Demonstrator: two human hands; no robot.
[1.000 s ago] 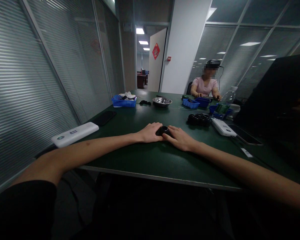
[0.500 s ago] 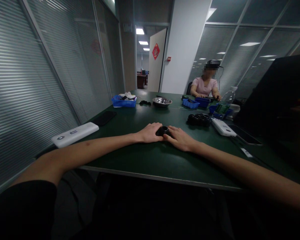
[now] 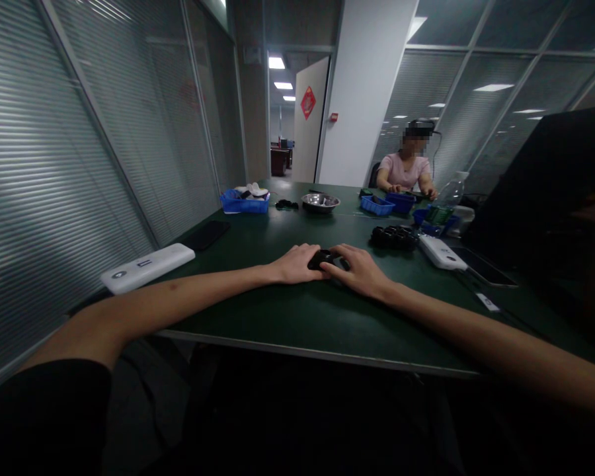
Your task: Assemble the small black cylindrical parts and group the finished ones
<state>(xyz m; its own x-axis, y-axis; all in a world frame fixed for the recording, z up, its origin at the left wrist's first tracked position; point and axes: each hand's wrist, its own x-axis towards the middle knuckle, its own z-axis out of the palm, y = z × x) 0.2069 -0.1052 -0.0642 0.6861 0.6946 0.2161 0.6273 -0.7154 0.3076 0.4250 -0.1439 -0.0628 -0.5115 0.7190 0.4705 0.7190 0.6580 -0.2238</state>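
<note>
A small black rounded part (image 3: 320,258), its exact kind too small to make out, rests on the green table in front of me. My left hand (image 3: 297,264) is closed around its left side, fingers over the far edge. From the right, my right hand (image 3: 361,271) grips the same part with the thumb in front and bent fingers behind. A dark gap shows between that thumb and the fingers. Both hands hide much of the part. Beyond my right hand lies a cluster of black round parts (image 3: 393,238).
At left lie a white power bank (image 3: 147,268) and a black phone (image 3: 206,235). Farther back are a blue basket (image 3: 244,205), a steel bowl (image 3: 320,207) and small blue bins (image 3: 377,206). A bottle (image 3: 446,201) and another white power bank (image 3: 441,252) stand right. A person (image 3: 407,168) sits opposite.
My right fingers have lifted and curled more at the part, and its round ring-shaped top no longer shows clearly. My left hand stays nearly where it was.
</note>
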